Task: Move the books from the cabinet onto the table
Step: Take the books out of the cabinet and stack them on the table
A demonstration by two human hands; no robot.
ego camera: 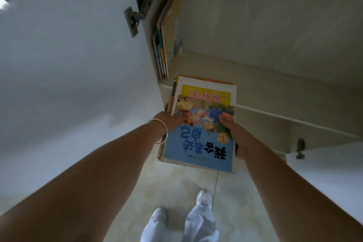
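Note:
I hold a flat stack of books (198, 143) in both hands, just in front of the cabinet shelf (265, 88). A blue picture book lies on top, a yellow-covered one under it. My left hand (170, 124), with a silver bangle at the wrist, grips the stack's left edge, thumb on the cover. At the right edge, my right hand (233, 133) clamps the stack the same way. Several more thin books (167, 45) stand upright against the cabinet's left inner wall, at the back of the shelf.
The white cabinet door (68, 65) stands open on my left, its metal hinge (137, 13) near the upright books. A second white door (324, 173) is open at lower right. Pale tiled floor (176, 182) and my feet in white shoes (204, 198) are below.

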